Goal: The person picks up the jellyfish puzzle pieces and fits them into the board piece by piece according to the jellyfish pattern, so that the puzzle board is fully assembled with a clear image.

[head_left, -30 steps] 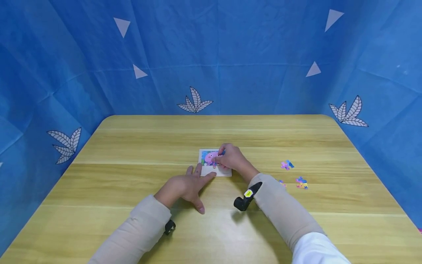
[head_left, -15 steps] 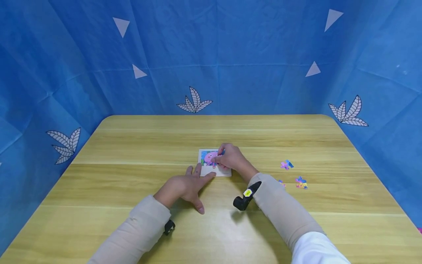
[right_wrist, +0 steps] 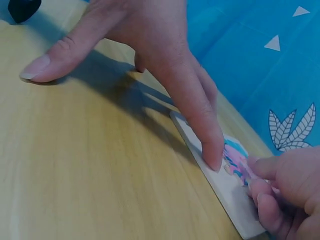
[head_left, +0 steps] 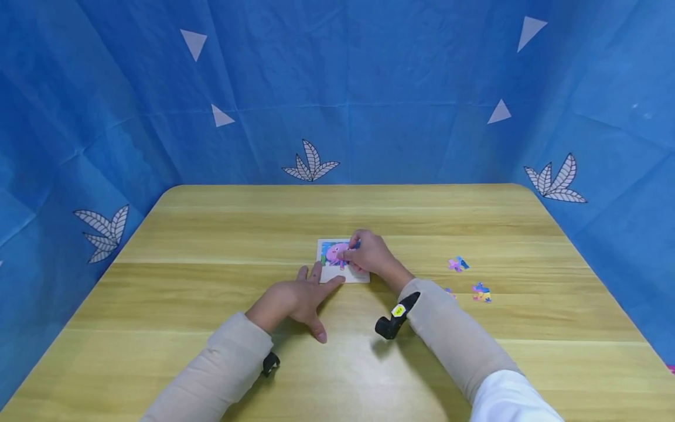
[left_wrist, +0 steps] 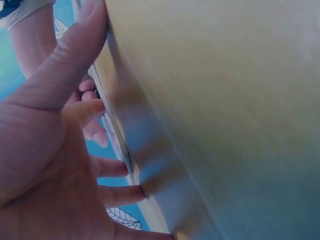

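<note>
A small white-bordered puzzle board (head_left: pixel 345 274) with a pink cartoon figure on blue lies at the table's middle. My left hand (head_left: pixel 296 298) has its fingers spread; in the right wrist view its index fingertip rests on the board's white near part. Over the picture's right side, my right hand (head_left: pixel 373 253) pinches a puzzle piece (right_wrist: pixel 248 176) between thumb and curled fingers, low against the board. Fingers cover most of that piece and the right part of the picture. The left wrist view shows the left fingertips along the board's near edge.
Loose puzzle pieces lie to the right: a pink-and-blue piece (head_left: pixel 458 264), a yellow-and-blue piece (head_left: pixel 481 292), and another piece (head_left: pixel 450 292) partly hidden by the right sleeve. A blue curtain (head_left: pixel 422 117) hangs behind the wooden table (head_left: pixel 253 223).
Both hands stay nearly in place. The right fingers shift only very slightly at the picture; the board and the loose pieces keep their places.
</note>
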The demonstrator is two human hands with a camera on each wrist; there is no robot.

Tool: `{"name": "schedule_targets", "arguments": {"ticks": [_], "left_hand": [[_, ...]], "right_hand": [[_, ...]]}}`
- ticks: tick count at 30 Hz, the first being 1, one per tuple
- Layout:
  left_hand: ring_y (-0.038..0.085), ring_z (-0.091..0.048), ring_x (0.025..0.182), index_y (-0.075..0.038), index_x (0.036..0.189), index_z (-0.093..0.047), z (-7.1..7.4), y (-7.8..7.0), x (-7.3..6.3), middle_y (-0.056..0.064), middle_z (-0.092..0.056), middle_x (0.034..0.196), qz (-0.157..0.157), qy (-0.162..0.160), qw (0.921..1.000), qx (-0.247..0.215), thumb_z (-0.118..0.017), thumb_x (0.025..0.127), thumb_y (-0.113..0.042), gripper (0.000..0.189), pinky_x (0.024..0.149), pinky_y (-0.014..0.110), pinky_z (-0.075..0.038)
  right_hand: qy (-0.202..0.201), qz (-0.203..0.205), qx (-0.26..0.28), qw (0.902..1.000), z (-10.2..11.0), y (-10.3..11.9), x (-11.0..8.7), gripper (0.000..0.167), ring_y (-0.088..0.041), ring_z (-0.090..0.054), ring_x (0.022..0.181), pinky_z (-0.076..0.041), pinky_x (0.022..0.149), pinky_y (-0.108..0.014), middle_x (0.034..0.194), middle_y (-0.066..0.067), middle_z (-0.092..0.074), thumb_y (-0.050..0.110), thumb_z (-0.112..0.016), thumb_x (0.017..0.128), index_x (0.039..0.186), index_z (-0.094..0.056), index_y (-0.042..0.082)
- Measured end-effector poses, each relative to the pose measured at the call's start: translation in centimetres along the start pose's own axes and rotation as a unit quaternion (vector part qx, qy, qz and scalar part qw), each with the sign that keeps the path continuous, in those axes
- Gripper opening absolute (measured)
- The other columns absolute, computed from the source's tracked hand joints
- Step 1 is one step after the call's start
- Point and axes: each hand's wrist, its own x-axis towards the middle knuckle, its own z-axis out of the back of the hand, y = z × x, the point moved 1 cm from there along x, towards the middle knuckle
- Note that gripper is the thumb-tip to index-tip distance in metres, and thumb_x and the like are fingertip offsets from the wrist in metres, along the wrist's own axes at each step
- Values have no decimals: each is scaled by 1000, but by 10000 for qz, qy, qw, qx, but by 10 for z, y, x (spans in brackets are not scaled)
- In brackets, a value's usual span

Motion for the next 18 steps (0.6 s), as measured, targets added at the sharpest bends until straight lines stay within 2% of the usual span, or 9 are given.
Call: {"name": "schedule_targets", "arguments": {"ticks": [3, 8, 13, 18], "left_hand": [[44, -3, 146, -32, 160, -15, -1, 1, 0, 22, 2, 163, 12, 3, 10000, 45, -85, 68, -53, 117, 105, 64, -30], [44, -3, 146, -32, 160, -15, -2, 2, 0, 22, 2, 162, 15, -16, 10000, 32, -85, 68, -53, 118, 104, 65, -30], [43, -3, 147, -32, 159, -17, -2, 1, -1, 21, 1, 163, 27, -34, 10000, -57, -86, 68, -52, 117, 105, 64, -29], [43, -3, 147, -32, 159, -18, -2, 0, -2, 21, 1, 163, -3, -78, 9998, -169, -87, 67, -49, 117, 107, 64, -26]], "right_hand": [[-34, 222, 78, 9997, 0, -2, -3, 25, -14, -54, 48, -43, 47, -25, 60, -6, -60, 23, -70, 94, 99, -55, 4], [5, 352, 91, 9993, 10, -6, -10, 25, -17, -56, 53, -45, 51, -27, 69, -7, -60, 26, -66, 97, 103, -57, 4], [155, 499, -192, 9984, 30, -15, -18, 25, -20, -59, 59, -46, 54, -31, 77, -9, -63, 25, -62, 99, 110, -57, 4], [41, 507, -660, 9965, 60, -31, -24, 30, -20, -57, 65, -46, 59, -35, 85, -9, -64, 26, -63, 98, 115, -59, 2]]}}
